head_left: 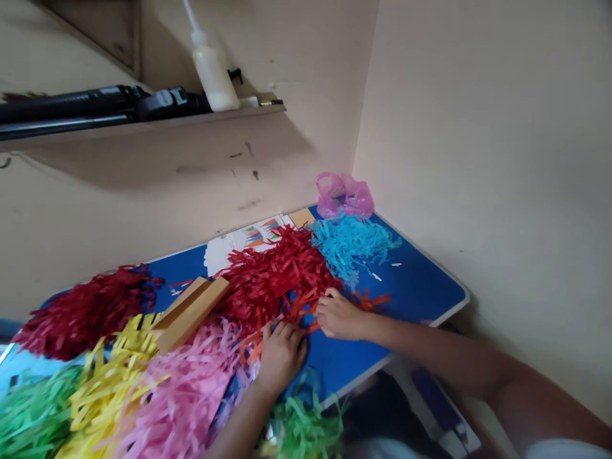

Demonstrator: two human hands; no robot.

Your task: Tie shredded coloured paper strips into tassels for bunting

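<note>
The hands [284, 349] are bare, the right sleeve [568, 449] pale

I see paper strips [305, 305] lying between the left hand [285, 347] and the right hand [339, 315] on the table [415, 274]. Behind them is a bigger heap [277, 271]; to its right, another one [354, 242], before the plastic bag [361, 203]. Leftward, a cardboard box [194, 315] rests among heaps. Above, a squeeze bottle [216, 80] stands on the wall shelf [167, 123].

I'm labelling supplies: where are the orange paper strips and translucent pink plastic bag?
Orange paper strips [370, 300], head view: loose ends at right.
Translucent pink plastic bag [358, 204], head view: lower front.
</note>
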